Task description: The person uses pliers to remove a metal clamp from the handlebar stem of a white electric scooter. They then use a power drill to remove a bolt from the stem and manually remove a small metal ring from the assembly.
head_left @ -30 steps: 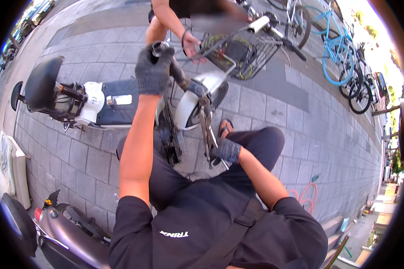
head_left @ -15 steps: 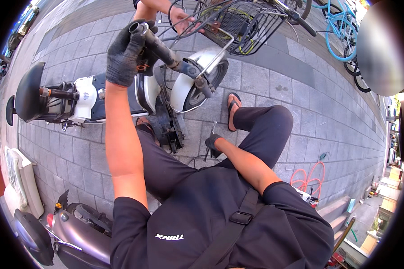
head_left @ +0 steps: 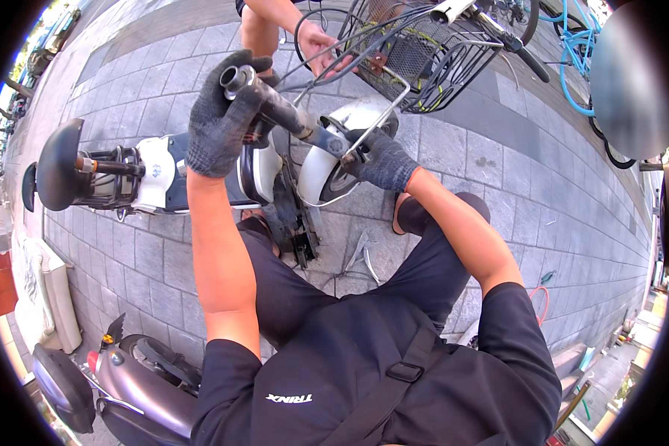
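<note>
My gloved left hand (head_left: 221, 119) is wrapped round the upper end of a dark metal steering tube (head_left: 282, 111), whose open top faces up. My gloved right hand (head_left: 379, 160) grips the fork's lower end beside a bent silver bracket (head_left: 401, 95) and the white front fender (head_left: 316, 167) over its wheel. A silver hand tool (head_left: 367, 260) lies on the paving between my legs, near a dark mechanism (head_left: 301, 230). Above, another person's hand (head_left: 323, 52) is among black cables (head_left: 299, 37) next to a wire basket (head_left: 453, 67) and handlebar.
The white-and-dark scooter body (head_left: 156, 171) lies across the left, with a black saddle (head_left: 59, 163). A purple scooter (head_left: 145, 394) stands at lower left beside a pale cushioned item (head_left: 48, 297). Blue bicycles (head_left: 572, 48) are at upper right; a pink hose (head_left: 540, 305) lies to the right.
My right hand has let go of the tool, now on the paving, and moved up onto the fork. My left hand moved left with the tube, then slightly back right and down.
</note>
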